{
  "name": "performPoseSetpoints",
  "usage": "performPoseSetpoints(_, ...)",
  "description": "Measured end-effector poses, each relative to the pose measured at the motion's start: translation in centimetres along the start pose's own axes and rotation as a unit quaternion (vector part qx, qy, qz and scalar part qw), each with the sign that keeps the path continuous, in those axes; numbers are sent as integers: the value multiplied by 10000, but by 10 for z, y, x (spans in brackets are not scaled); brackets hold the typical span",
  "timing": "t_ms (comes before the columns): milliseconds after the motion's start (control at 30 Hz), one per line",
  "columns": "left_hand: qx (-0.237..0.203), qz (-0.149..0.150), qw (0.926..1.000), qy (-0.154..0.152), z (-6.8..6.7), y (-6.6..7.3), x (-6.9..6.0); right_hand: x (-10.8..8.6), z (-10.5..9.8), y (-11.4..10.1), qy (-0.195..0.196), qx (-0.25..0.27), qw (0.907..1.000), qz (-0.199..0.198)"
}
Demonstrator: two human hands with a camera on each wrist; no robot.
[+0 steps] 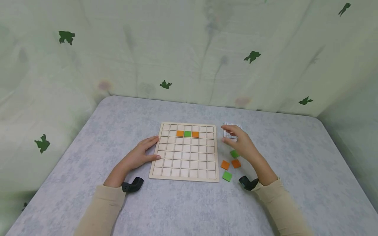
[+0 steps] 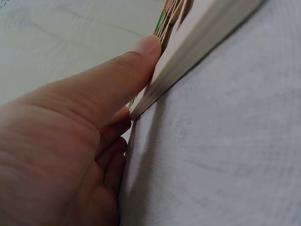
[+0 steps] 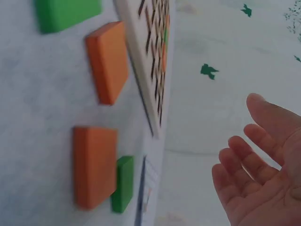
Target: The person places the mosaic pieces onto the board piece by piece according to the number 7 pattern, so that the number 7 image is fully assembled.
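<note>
A: Head view: what is laid out, and where are the hands?

B: A pale square wooden board with grooved cells [image 1: 186, 155] lies on the mottled grey tabletop [image 1: 183, 209]. In its second row from the far edge sit, left to right, a flat square orange tile [image 1: 180, 133], a flat square green tile [image 1: 187, 134] and a second flat square orange tile [image 1: 195, 134]. Right of the board's near half lie two loose orange squares [image 1: 225, 165] [image 1: 236, 163] and two loose green squares [image 1: 234, 153] [image 1: 227, 176]. The left hand [image 1: 138, 156] touches the board's left edge, thumb spread from the fingers. The right hand [image 1: 243, 141] hangs over a white gridded card [image 1: 228, 134], thumb and fingers apart.

A: Left wrist view?

B: The thumb rests on the board's rim; the other fingers bend beside the edge, their exact contact unclear.

A: Right wrist view?

B: The palm holds nothing; the thumb stands clear of four loosely bent fingers. The loose squares and the card appear at left.

A: What could go wrong?

B: Probably two things: a push from the left hand could slide the board rightward into the loose squares, and a low right forearm could brush them out of place.
</note>
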State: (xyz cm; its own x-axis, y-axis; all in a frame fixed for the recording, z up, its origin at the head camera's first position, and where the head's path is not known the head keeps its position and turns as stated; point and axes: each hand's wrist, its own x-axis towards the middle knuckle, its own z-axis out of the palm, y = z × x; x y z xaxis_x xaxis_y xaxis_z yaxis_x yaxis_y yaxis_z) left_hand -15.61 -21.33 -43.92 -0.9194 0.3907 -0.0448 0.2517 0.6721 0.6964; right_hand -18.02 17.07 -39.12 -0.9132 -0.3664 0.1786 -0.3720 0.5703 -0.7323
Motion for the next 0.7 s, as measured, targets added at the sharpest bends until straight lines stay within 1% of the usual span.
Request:
performPoseSetpoints(200, 12, -23, 10000, -20, 0, 0, 0, -25, -7, 23, -356, -73, 9986, 395)
performPoseSetpoints(433, 9, -23, 10000, -42, 0, 0, 0, -41, -8, 49, -699, -115, 9951, 693)
performPoseSetpoints(567, 27, -24, 10000, -44, 0, 0, 1, -44, -9, 58, -690, -183, 9955, 618)
performPoseSetpoints(700, 23, -24, 10000, -17, -1, 0, 0, -44, -10, 59, -613, -280, 9964, 522)
